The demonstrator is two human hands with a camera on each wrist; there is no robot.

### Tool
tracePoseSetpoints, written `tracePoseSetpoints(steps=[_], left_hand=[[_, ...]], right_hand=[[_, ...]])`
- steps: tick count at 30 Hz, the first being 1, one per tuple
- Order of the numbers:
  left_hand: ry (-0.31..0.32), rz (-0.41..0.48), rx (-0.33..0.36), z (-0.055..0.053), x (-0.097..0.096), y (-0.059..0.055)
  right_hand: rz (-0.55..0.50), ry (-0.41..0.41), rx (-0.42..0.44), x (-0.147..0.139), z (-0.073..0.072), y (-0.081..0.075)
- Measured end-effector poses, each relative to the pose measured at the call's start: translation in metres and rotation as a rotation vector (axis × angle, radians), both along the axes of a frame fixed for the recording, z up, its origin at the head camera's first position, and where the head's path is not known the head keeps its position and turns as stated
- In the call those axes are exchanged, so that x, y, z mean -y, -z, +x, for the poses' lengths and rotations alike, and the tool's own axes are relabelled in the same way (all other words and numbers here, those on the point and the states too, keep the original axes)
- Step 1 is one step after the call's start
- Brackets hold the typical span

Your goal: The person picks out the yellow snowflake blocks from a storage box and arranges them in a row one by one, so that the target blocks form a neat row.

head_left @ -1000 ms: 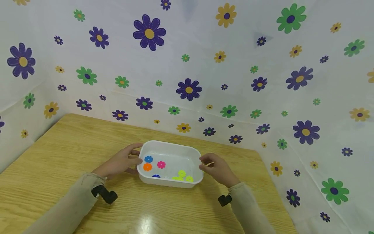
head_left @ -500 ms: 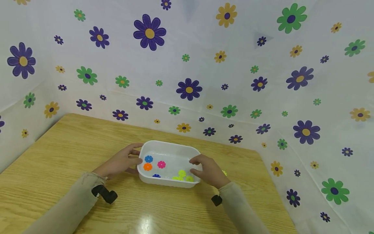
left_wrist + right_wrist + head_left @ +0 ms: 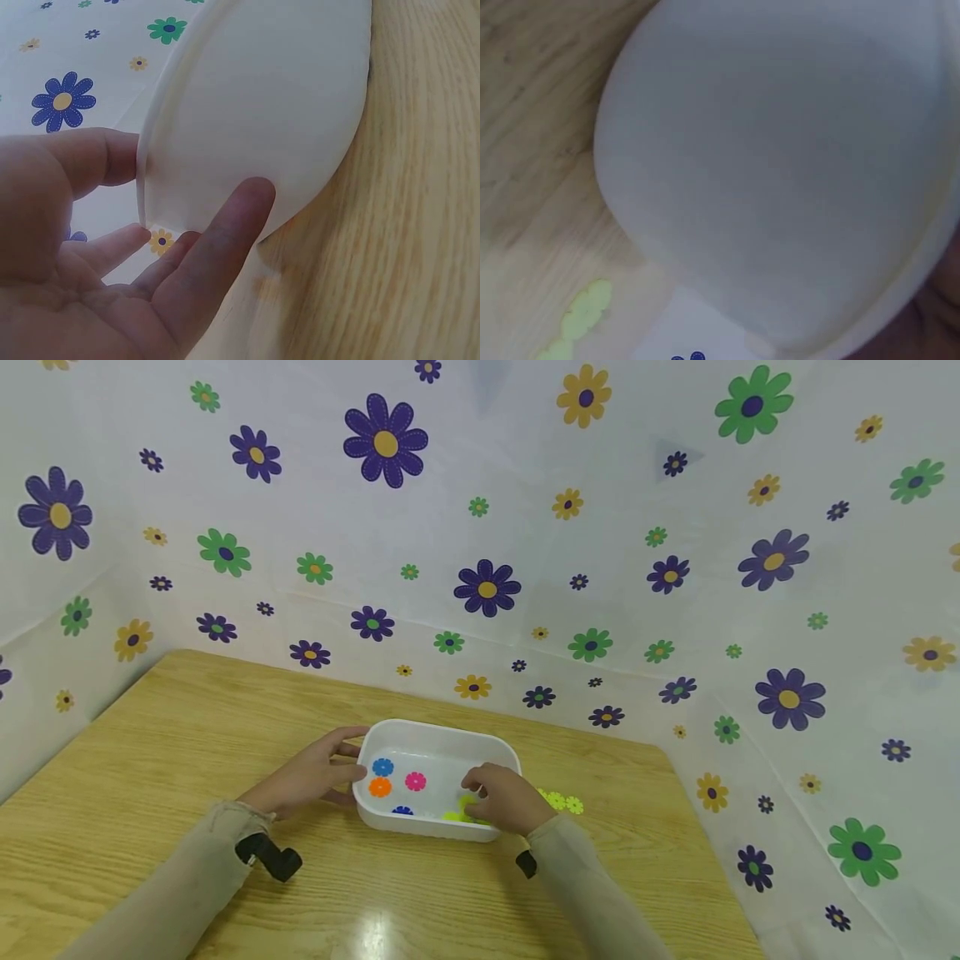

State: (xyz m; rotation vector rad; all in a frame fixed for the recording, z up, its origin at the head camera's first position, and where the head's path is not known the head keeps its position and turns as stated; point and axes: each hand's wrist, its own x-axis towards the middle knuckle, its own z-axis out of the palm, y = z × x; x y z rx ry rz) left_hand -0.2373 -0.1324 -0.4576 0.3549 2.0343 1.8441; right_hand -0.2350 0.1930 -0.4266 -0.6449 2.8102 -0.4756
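Observation:
A white plastic tub (image 3: 442, 737) stands on the wooden table. My left hand (image 3: 315, 774) holds its left end, the fingertips on the rim and outer wall, as the left wrist view shows. My right hand (image 3: 506, 795) reaches over the right end into the tub, fingers loosely bent above yellow snowflake-shaped discs (image 3: 452, 816), which it partly covers. Other discs lie inside: a light blue disc (image 3: 382, 767), an orange disc (image 3: 380, 787), a pink disc (image 3: 416, 781) and a dark blue disc (image 3: 402, 810). In the right wrist view the tub's outer wall (image 3: 765, 165) hides most of the fingers.
To the right of the tub, yellow discs (image 3: 556, 801) lie in a row on the table (image 3: 247, 727), partly behind my right hand. A white flower-printed sheet (image 3: 420, 527) rises behind the table and along both sides.
My right hand has moved from beside the tub's right end leftward into it, over the yellow discs. The yellow discs on the table have come into sight. My left hand stays put.

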Motion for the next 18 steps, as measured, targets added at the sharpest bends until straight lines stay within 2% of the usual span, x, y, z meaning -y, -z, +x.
tracePoseSetpoints(steps=[9,18], left_hand=[[0.005,0.007,0.004,-0.001,0.0,0.001],[-0.004,-0.01,0.004,-0.002,0.001,0.003]], right_hand=[[0.072,0.056,0.082,0.008,-0.012,0.009],[0.025,0.098,0.16,0.013,-0.02,0.016]])
